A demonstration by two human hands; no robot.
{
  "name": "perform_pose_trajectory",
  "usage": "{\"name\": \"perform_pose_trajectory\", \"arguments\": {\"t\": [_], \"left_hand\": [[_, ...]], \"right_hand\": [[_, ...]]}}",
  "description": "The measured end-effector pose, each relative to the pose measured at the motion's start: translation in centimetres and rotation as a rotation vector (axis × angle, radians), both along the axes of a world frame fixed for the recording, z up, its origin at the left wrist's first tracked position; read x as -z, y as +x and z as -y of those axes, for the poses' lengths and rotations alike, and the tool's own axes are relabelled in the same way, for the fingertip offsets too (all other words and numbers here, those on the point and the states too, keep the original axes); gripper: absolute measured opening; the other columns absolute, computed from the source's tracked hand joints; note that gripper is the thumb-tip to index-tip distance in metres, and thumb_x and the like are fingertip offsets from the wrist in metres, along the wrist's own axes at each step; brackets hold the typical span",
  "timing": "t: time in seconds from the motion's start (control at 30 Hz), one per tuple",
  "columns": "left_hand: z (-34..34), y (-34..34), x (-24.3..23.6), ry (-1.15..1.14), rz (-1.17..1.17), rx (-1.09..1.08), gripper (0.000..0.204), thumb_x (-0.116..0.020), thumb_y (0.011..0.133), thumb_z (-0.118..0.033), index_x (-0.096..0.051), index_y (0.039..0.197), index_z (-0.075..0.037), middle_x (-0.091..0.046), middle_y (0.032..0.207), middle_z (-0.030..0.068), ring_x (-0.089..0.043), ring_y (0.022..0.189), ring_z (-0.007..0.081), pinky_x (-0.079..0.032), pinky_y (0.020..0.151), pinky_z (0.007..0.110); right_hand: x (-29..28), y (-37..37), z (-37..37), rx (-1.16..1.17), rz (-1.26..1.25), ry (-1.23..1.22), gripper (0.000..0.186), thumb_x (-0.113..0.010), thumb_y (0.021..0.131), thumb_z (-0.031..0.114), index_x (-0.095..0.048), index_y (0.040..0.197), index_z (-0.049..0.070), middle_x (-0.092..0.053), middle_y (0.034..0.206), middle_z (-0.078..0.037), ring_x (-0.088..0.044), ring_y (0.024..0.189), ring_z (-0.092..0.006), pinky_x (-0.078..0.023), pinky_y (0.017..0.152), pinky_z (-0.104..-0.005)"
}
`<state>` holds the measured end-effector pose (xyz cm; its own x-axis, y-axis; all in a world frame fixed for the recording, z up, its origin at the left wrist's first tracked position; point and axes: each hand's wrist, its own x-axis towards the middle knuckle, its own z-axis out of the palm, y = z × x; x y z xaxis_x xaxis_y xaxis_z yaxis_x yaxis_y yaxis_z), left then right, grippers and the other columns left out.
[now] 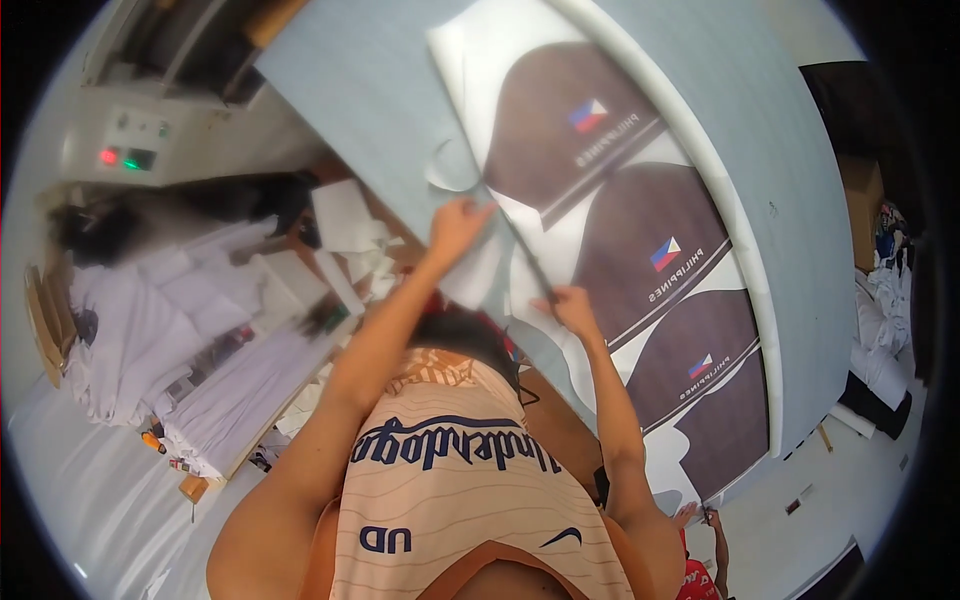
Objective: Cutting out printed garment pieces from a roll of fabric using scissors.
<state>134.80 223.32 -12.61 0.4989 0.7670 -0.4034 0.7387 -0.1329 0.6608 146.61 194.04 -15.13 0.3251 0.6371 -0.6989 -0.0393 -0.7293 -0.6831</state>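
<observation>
A long white printed sheet [690, 215] lies across the pale blue table, with several dark brown curved panels on it, each bearing a small flag. At its near left edge my left hand [456, 226] is closed in a pinch on the sheet's edge. A white offcut [452, 172] curls beside those fingers, and another loose white strip [475, 272] hangs below them. Closer to my body, my right hand [572, 308] is closed at the same edge, beside a thin dark strip. Whatever its fingers hold is too blurred to make out.
The blue table [345, 85] runs from far left to lower right. White cloth or paper piles [160, 320] lie at left, near a control box [130, 145] with red and green lights. At lower right a person in red [700, 578] has hands at the sheet's end.
</observation>
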Motion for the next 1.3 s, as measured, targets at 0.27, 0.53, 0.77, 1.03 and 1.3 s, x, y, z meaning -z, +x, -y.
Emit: {"name": "perform_pose_trajectory", "arguments": {"t": [0.27,0.53,0.77,1.03,1.3], "left_hand": [[-8.7,2.7,6.7,0.02,0.064,-0.44,0.039,-0.071,0.09,-0.034,-0.074,0.095,0.004,-0.075,0.092,0.0238,-0.074,0.086,0.0354,-0.056,0.08,0.043],[-8.6,3.4,3.4,-0.604,0.129,-0.289,0.022,-0.073,0.096,-0.029,-0.071,0.1,-0.007,-0.074,0.089,0.0031,-0.067,0.067,0.0096,-0.046,0.06,0.028],[-12.8,3.8,3.8,-0.577,0.005,-0.062,0.023,-0.077,0.093,-0.029,-0.072,0.092,-0.006,-0.074,0.088,0.003,-0.065,0.066,0.0086,-0.044,0.058,0.027],[-17.1,3.5,3.1,-0.726,-0.08,0.304,0.026,-0.075,0.095,-0.03,-0.073,0.094,-0.004,-0.077,0.092,0.0028,-0.062,0.066,0.0075,-0.044,0.061,0.025],[-18.7,3.3,4.3,-0.77,0.003,0.373,0.027,-0.075,0.093,-0.025,-0.075,0.091,0.002,-0.076,0.081,0.0083,-0.064,0.063,0.0115,-0.048,0.057,0.026]], "right_hand": [[-0.7,-0.2,-2.6,0.028,-0.066,0.07,0.051,-0.091,0.077,0.043,-0.062,0.066,0.003,-0.043,0.059,0.005,-0.037,0.057,-0.0081,-0.029,0.052,-0.0291],[-3.3,-5.3,-2.7,0.378,-0.323,0.065,0.038,-0.084,0.088,0.034,-0.065,0.072,0.006,-0.049,0.055,0.005,-0.042,0.045,-0.0051,-0.03,0.043,-0.0243],[-1.9,-10.7,-9.4,0.54,-0.44,0.157,0.031,-0.073,0.099,0.032,-0.063,0.083,0.008,-0.049,0.057,0.004,-0.046,0.047,-0.0078,-0.034,0.044,-0.0249],[-2.5,-16.3,-18.7,0.763,-0.403,0.168,0.036,-0.067,0.1,0.043,-0.06,0.084,0.012,-0.048,0.057,0.004,-0.046,0.049,-0.0089,-0.036,0.047,-0.0263],[-1.7,-19.8,-25.2,1.087,-0.402,0.227,0.029,-0.066,0.101,0.035,-0.063,0.086,0.011,-0.05,0.064,0.006,-0.047,0.051,-0.0079,-0.036,0.047,-0.0269]]}}
